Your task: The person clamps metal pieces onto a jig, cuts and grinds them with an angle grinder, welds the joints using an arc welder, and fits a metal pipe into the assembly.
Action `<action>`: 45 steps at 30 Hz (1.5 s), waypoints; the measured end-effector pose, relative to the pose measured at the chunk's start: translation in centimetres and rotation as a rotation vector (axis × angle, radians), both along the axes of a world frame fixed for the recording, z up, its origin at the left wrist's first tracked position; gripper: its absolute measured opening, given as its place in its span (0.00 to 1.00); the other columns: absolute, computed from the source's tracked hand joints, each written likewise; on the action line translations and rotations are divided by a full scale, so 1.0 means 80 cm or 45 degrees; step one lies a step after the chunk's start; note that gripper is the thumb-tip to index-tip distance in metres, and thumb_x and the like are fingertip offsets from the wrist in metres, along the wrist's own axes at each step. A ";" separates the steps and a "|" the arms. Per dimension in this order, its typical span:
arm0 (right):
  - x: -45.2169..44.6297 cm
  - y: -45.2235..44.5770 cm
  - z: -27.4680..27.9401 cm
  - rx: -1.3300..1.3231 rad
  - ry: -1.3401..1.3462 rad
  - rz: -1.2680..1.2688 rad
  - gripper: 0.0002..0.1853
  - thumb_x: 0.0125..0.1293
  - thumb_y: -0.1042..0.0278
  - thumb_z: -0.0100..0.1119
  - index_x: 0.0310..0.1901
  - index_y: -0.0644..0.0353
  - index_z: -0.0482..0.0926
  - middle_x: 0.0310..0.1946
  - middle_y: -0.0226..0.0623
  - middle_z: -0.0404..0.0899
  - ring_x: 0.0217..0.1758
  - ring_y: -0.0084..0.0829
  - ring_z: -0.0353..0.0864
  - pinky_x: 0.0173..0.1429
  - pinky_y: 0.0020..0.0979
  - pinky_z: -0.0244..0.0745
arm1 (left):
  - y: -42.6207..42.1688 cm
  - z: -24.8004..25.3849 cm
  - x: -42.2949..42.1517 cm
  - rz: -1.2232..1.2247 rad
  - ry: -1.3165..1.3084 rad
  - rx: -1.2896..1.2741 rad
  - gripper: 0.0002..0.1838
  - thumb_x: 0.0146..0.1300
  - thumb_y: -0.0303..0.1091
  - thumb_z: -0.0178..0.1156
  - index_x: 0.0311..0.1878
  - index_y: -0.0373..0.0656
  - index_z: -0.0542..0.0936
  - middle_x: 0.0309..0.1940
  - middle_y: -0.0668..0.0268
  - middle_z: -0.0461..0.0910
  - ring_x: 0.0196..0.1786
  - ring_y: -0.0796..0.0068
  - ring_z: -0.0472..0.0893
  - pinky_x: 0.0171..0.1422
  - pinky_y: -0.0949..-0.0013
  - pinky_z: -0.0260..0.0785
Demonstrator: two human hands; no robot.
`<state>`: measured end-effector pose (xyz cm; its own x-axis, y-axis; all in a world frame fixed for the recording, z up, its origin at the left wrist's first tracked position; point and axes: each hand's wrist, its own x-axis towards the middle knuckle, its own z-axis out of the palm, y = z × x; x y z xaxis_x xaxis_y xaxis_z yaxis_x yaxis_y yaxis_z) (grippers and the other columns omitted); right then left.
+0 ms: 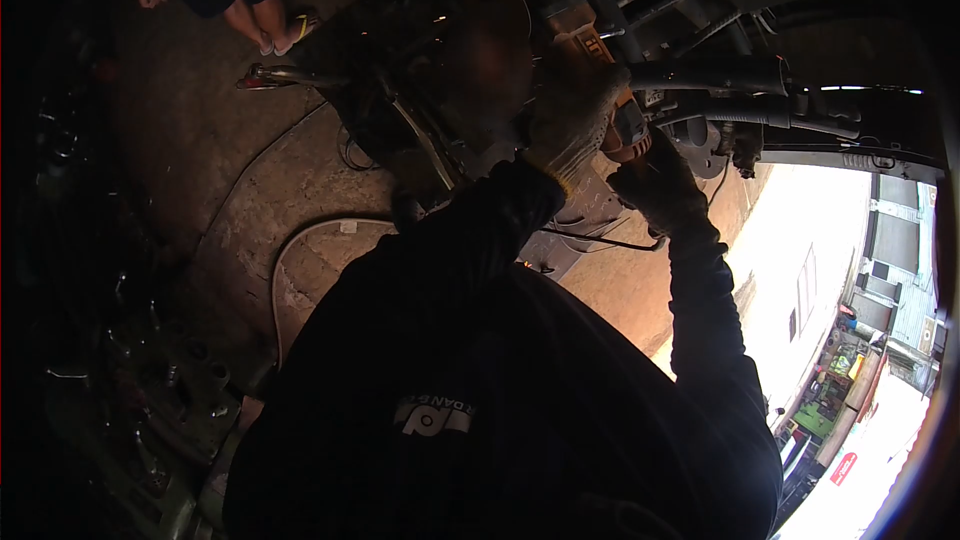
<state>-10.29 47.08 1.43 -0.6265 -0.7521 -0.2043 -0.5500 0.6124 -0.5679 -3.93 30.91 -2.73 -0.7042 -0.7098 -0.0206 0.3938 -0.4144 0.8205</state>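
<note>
Both my gloved hands are on an orange and black angle grinder (629, 124) at the upper middle of the head view. My left hand (575, 115) is wrapped round the front part of its body. My right hand (660, 185) closes on the rear end, where its fingers are partly in shadow. Small orange sparks fly to the left of the tool, near dark metal parts. The disc and the spot it touches are too dark and blurred to make out.
Dark metal framework with tubes (710, 75) fills the upper right. A person (265, 10) stands at the upper left. A pale hose (290, 250) and thin cables lie across the floor (250, 180). Dark machinery (150, 390) stands at the lower left. Bright daylight enters at right.
</note>
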 end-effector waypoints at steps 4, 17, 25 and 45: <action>-0.003 0.001 -0.006 -0.053 0.060 0.059 0.35 0.54 0.67 0.70 0.64 0.62 0.71 0.49 0.41 0.81 0.47 0.31 0.83 0.50 0.34 0.81 | -0.005 0.017 0.005 -0.020 -0.023 0.160 0.14 0.55 0.30 0.65 0.42 0.37 0.74 0.35 0.62 0.74 0.35 0.74 0.79 0.36 0.69 0.76; -0.004 0.020 -0.006 -0.006 -0.089 -0.027 0.35 0.55 0.63 0.74 0.64 0.61 0.70 0.52 0.44 0.82 0.55 0.40 0.85 0.59 0.40 0.79 | 0.017 -0.003 -0.006 0.547 -0.166 -1.314 0.14 0.53 0.30 0.65 0.41 0.36 0.75 0.33 0.60 0.77 0.30 0.69 0.81 0.30 0.64 0.74; -0.010 0.012 -0.001 -0.011 -0.140 0.007 0.36 0.56 0.64 0.73 0.66 0.60 0.70 0.53 0.46 0.83 0.57 0.42 0.85 0.61 0.41 0.81 | 0.019 0.015 0.005 0.052 -0.231 -0.149 0.14 0.53 0.30 0.65 0.40 0.35 0.75 0.33 0.60 0.77 0.30 0.69 0.81 0.30 0.64 0.75; -0.015 -0.001 0.000 0.088 -0.037 0.057 0.40 0.55 0.64 0.75 0.68 0.60 0.67 0.54 0.48 0.82 0.57 0.44 0.84 0.61 0.41 0.81 | 0.005 0.021 0.003 0.050 -0.254 -0.127 0.13 0.53 0.30 0.65 0.40 0.34 0.75 0.32 0.60 0.77 0.29 0.69 0.81 0.30 0.64 0.75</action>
